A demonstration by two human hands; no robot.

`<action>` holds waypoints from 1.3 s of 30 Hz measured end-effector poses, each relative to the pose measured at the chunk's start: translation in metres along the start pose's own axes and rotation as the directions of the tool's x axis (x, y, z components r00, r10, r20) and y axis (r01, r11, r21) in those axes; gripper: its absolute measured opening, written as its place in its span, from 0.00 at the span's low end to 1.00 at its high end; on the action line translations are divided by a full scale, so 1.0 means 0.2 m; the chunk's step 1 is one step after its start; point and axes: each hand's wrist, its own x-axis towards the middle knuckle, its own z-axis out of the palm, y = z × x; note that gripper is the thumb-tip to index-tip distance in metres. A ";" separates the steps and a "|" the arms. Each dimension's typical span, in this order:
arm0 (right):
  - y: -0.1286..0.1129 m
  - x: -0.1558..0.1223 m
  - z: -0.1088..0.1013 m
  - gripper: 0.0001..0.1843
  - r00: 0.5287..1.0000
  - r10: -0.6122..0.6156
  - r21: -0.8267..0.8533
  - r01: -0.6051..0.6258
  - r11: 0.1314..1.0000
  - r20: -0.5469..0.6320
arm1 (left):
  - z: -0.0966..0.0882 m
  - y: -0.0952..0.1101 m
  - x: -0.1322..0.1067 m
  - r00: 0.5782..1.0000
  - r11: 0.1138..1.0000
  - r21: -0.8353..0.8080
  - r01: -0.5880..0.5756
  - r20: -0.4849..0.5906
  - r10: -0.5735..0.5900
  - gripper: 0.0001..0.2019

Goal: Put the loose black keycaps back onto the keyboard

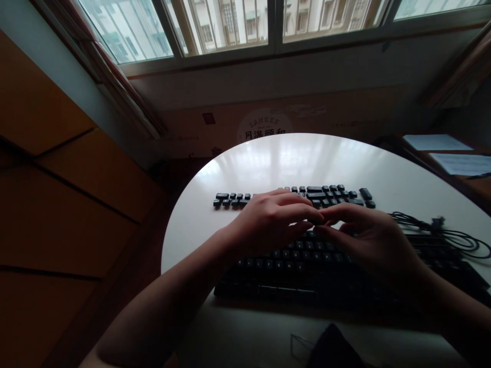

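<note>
Left hand (268,217) and right hand (370,232) angle inward above glossy white curved-edge table (249,163); black rectangular keyboard (287,255) underneath, loose black plastic keycaps (316,196) just beyond; both pinch small dark keycap (316,221) at fingertips.

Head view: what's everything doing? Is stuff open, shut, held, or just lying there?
Left hand: fingertips closed on a small dark piece.
Right hand: fingertips on it too.
Small dark piece: held between them.
Keyboard: lying flat, letter keys on; nearest part too dark to tell.
Loose keys: in rows on the white table.
Cable: bundled in loops.
Left-side curtain: gathered aside.
Papers: lying flat.
</note>
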 end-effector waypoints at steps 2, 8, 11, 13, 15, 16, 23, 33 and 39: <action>0.01 -0.01 0.00 0.10 1.000 0.007 -0.008 -0.007 1.000 -0.005 | 0.00 0.00 0.00 1.000 1.000 0.004 -0.001 -0.007 0.001 0.06; 0.02 -0.01 0.00 0.12 1.000 0.009 -0.023 -0.010 1.000 -0.024 | 0.00 -0.01 -0.01 0.999 0.999 0.026 -0.021 -0.031 0.022 0.05; 0.01 0.00 0.00 0.11 0.999 0.010 -0.040 -0.011 0.999 -0.035 | 0.00 -0.02 -0.01 0.999 0.999 0.029 -0.027 -0.041 0.028 0.05; 0.00 0.00 0.01 0.11 0.999 0.014 -0.048 -0.016 0.999 -0.046 | 0.00 -0.02 -0.01 0.999 0.999 0.035 -0.023 -0.040 0.024 0.05; 0.00 0.00 0.01 0.10 0.999 0.018 -0.053 -0.021 0.998 -0.050 | 0.00 -0.02 -0.01 0.999 0.999 0.044 -0.018 -0.044 0.020 0.05; 0.00 0.00 0.01 0.10 0.999 0.017 -0.054 -0.020 0.998 -0.049 | 0.00 -0.02 -0.01 0.999 0.999 0.047 -0.020 -0.047 0.022 0.05; 0.01 0.00 0.00 0.08 0.999 0.004 -0.056 -0.006 0.998 -0.035 | 0.01 -0.01 0.00 0.999 0.998 0.054 -0.014 -0.038 0.016 0.05; -0.01 0.00 0.00 0.09 0.998 0.053 -0.034 -0.053 0.998 -0.016 | 0.01 0.00 -0.01 0.998 0.999 0.035 -0.022 -0.061 0.024 0.05; -0.04 0.02 -0.01 0.12 0.970 0.174 0.225 -0.210 0.951 0.172 | 0.00 0.01 0.00 0.995 0.990 -0.142 0.026 -0.091 -0.039 0.08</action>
